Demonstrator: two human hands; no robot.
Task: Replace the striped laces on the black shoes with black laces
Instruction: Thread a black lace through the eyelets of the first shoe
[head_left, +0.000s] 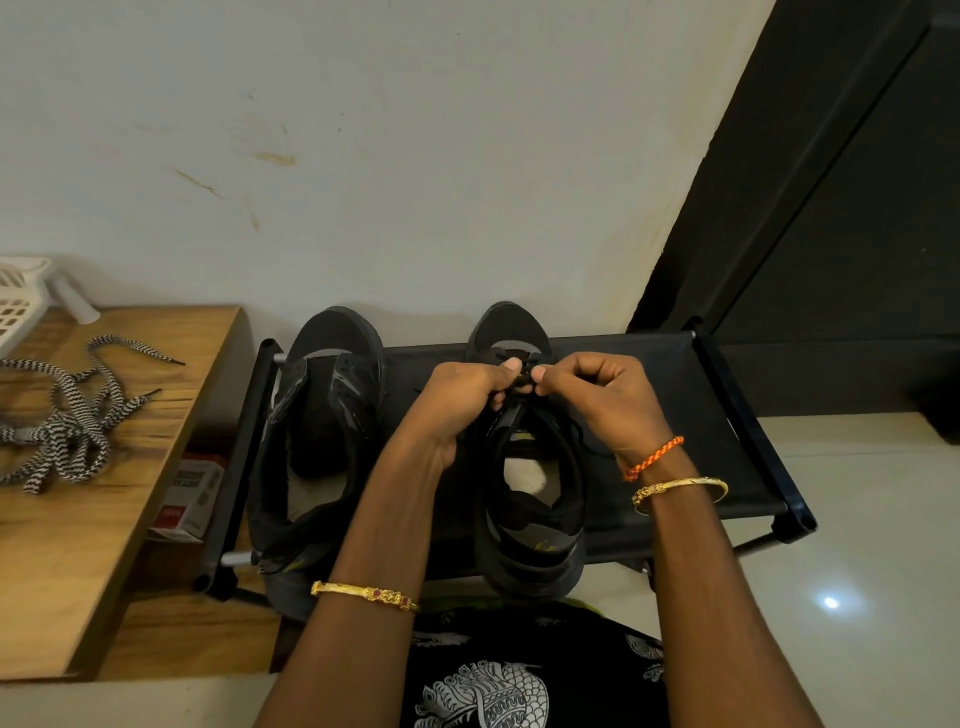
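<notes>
Striped laces (67, 421): I see them off both shoes, lying in a loose tangle on the wooden bench (78, 545) to my left, well apart from the work. I judge that removal is done.

Left shoe (317, 441): it sits on the black fabric rack (727, 441), its tongue slack and its throat gaping. I can make out no lace in it, though black on black is hard to read.

Right shoe (524, 467): it stands beside the other on the same rack, toe toward the wall. It is the one in hand.

Black lace (582, 441): a thin dark strand hangs off the right shoe's right side, and more runs up to my hands. How many eyelets are filled I cannot tell.

Left hand (462, 395): fingers curled, thumb and forefinger pinching the lace over the forward eyelets.

Right hand (587, 395): the same, fingers curled and pinching the lace just beside the left hand, the two thumbs nearly meeting.

Progress: I put it somewhere in the middle, with the old laces out and the right shoe being threaded near the toe.

Left to do: finish lacing the right shoe, then apparently lace the left one in full.
</notes>
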